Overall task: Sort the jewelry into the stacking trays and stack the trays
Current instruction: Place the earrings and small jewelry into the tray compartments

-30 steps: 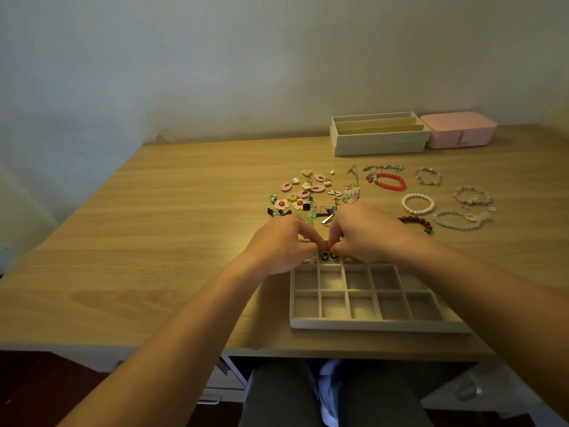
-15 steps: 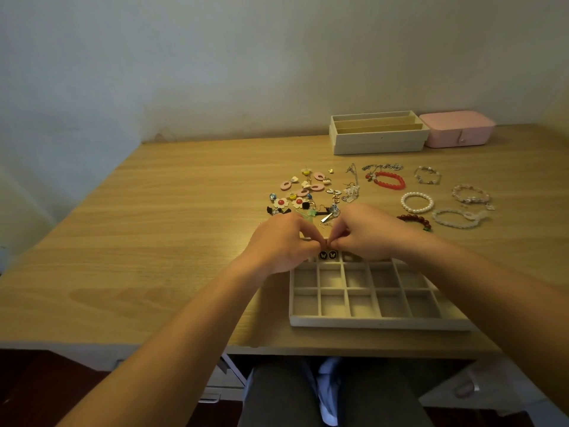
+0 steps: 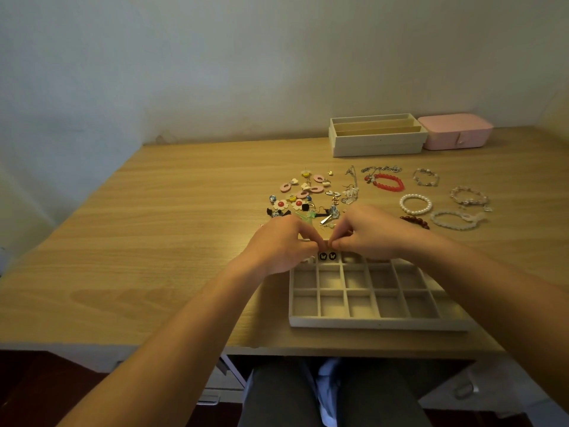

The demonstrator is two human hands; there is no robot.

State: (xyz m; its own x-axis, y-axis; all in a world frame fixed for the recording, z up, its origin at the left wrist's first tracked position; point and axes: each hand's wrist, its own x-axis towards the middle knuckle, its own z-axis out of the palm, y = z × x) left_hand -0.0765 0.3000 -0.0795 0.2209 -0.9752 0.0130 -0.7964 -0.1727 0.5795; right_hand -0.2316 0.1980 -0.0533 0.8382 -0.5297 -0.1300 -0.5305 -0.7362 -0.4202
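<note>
Our left hand and right hand curl fingertip to fingertip above the back row of the compartment tray; whether they pinch anything we cannot tell. Two black butterfly studs lie in a back-row compartment just beneath.

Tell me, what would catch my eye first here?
The left hand and right hand meet fingertip to fingertip over the far edge of a grid tray; whether they hold anything is too small to tell. Just beneath them, a pair of black earrings sits in one cell. Beyond lies a colourful scatter of earrings, with a red bracelet to its right.
</note>
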